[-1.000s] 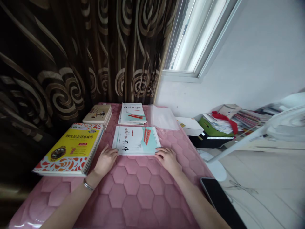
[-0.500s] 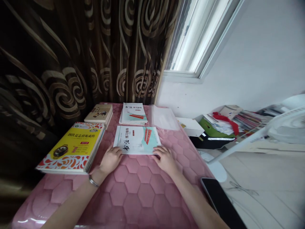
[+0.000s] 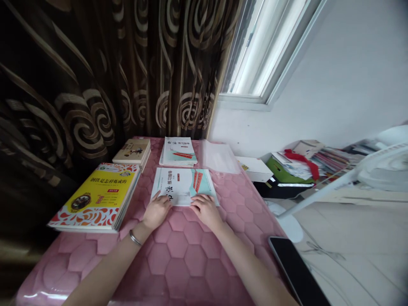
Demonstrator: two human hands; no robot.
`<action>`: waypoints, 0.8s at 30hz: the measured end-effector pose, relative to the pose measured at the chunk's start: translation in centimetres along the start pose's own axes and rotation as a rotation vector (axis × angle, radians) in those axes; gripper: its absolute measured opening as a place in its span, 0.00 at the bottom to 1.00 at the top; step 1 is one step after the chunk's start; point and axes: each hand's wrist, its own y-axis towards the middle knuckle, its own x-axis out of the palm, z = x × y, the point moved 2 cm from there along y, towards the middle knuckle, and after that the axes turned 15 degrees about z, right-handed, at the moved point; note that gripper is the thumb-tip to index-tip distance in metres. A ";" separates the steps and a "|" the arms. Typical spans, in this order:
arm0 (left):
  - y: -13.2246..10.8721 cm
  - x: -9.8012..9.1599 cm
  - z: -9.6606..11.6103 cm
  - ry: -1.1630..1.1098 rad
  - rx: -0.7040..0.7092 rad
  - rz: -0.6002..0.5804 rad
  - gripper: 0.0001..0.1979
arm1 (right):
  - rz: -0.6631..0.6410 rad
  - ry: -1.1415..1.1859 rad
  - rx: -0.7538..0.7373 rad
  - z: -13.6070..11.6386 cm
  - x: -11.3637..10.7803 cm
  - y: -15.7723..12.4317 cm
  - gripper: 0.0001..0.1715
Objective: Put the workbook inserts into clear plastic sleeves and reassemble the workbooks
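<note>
A calligraphy practice booklet (image 3: 183, 185) with a white and pale teal cover lies flat on the pink cushioned table cover. On its near left part, the fingers of my left hand (image 3: 157, 211) rest over the edge, a little apart. The right hand (image 3: 205, 210) lies at the near edge too, right of the middle, with its fingers on the cover. Neither hand lifts the booklet. Just behind it sits a stack of similar booklets (image 3: 179, 152). The undersides of my fingers are hidden.
Left are a stack of large yellow-covered books (image 3: 102, 191) and a stack of smaller tan books (image 3: 132, 152). A clear plastic sheet (image 3: 219, 157) lies at the back right. A dark phone-like device (image 3: 295, 267) is at the right edge, near a white fan (image 3: 318, 191).
Both hands have slid inward along the booklet's near edge, away from its corners and closer together. The booklet stays in nearly the same place.
</note>
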 end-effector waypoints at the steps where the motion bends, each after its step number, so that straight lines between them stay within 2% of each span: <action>1: -0.5 -0.5 -0.7 -0.005 -0.019 0.009 0.10 | 0.009 -0.008 0.011 0.9 -0.7 -0.4 0.07; 6: -3.1 -2.3 -4.5 -0.103 -0.160 0.078 0.10 | 0.050 -0.084 0.125 5.7 -3.8 -2.7 0.09; 10: -3.9 -2.4 -5.7 -0.182 -0.235 0.105 0.11 | 0.056 -0.053 0.173 7.7 -4.9 -3.5 0.10; 16: -3.8 -2.2 -5.7 -0.197 -0.250 0.095 0.14 | 0.061 0.008 0.209 8.1 -4.5 -3.7 0.09; 19: -3.7 -2.6 -5.6 -0.168 -0.248 0.074 0.17 | 0.076 0.118 0.243 8.6 -4.5 -3.7 0.11; 22: -3.3 -3.1 -4.4 -0.063 -0.232 0.022 0.21 | 0.045 0.281 0.300 9.1 -4.8 -3.6 0.14; 24: -2.5 -3.2 -2.5 0.028 -0.210 -0.014 0.21 | 0.021 0.362 0.360 9.2 -5.1 -3.5 0.18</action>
